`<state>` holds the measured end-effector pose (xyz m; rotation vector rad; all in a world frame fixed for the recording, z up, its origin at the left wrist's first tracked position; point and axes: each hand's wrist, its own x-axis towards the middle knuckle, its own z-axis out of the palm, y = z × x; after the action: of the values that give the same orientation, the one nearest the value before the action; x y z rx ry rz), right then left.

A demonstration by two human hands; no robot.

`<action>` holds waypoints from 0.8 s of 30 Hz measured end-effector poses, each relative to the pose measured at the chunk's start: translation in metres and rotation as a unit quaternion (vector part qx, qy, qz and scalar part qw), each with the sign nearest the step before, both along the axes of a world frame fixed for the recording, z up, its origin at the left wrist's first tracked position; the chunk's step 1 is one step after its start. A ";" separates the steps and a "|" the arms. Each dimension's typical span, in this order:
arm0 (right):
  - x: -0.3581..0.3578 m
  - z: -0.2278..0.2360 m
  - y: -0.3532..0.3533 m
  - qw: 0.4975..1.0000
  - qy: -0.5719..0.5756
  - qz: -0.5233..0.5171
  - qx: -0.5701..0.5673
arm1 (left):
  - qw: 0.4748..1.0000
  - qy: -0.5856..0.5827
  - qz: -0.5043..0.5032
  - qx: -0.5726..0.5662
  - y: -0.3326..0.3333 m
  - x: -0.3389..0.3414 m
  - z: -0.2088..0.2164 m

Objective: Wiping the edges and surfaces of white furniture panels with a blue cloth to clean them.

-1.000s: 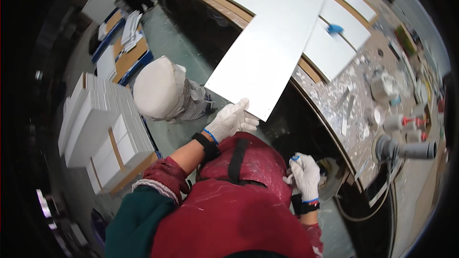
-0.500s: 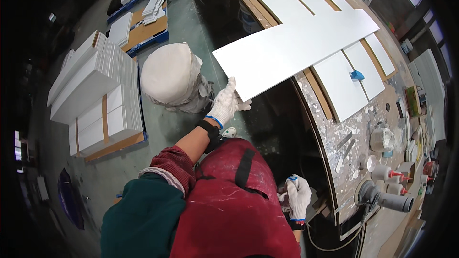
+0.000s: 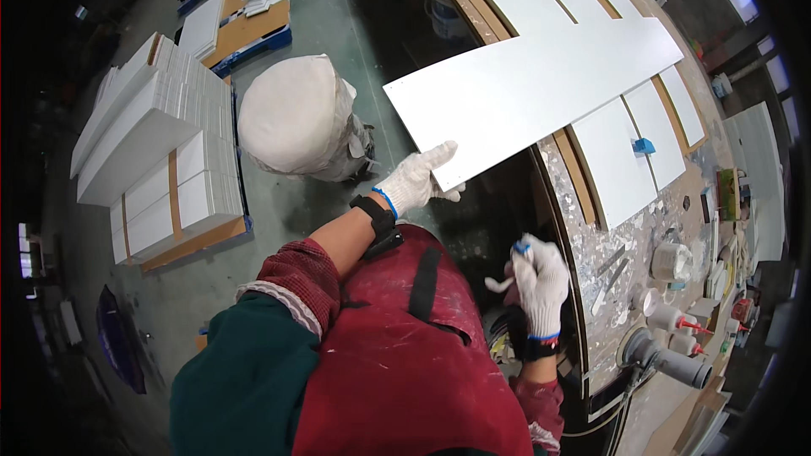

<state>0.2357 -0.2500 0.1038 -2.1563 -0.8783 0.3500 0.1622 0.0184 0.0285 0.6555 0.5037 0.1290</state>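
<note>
A long white board (image 3: pixel 524 97) lies across other white panels, its near end sticking out past the table edge. My left hand (image 3: pixel 416 179), in a white knit glove, grips that end at its near corner, thumb on top and fingers underneath. Lower right, beside the table edge, my gloved right hand (image 3: pixel 541 283) is closed around something. A small blue bit (image 3: pixel 522 247) shows at its fingertips; its kind cannot be made out. Several white panels (image 3: pixel 621 160) lie under the board, with brown strips (image 3: pixel 574 175) between them. A small blue block (image 3: pixel 644 146) rests on the panels.
The paint-spattered table (image 3: pixel 604 266) carries flat blades (image 3: pixel 610 274), a whitish tub (image 3: pixel 672 262), red-tipped bottles (image 3: pixel 667 317) and a grey cylindrical tool (image 3: pixel 676 365). A plastic-wrapped round stool (image 3: pixel 296 118) stands at left, beyond it stacked white boards (image 3: pixel 160 143) on a pallet.
My right hand has risen and come forward along the table edge. My left hand stays at the board's corner, its thumb now lying over the top. The whole view has shifted slightly.
</note>
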 end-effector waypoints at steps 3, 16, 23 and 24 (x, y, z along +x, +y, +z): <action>0.023 0.016 0.062 0.998 0.035 0.011 0.059 | 0.999 0.003 -0.041 0.004 0.005 -0.001 0.010; 0.040 0.002 0.150 0.951 -0.175 0.115 -0.227 | 0.993 0.004 -0.103 0.057 0.014 -0.004 -0.010; 0.036 0.008 0.144 0.960 -0.097 0.083 -0.248 | 0.991 -0.022 -0.123 0.049 0.016 -0.003 0.008; 0.052 0.008 0.145 0.959 -0.070 0.047 -0.270 | 0.991 -0.022 -0.124 0.046 0.015 -0.002 0.008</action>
<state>0.2875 -0.1046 0.1119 -2.6705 -1.0582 0.5398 0.1602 0.0334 0.0366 0.7975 0.3722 -0.0679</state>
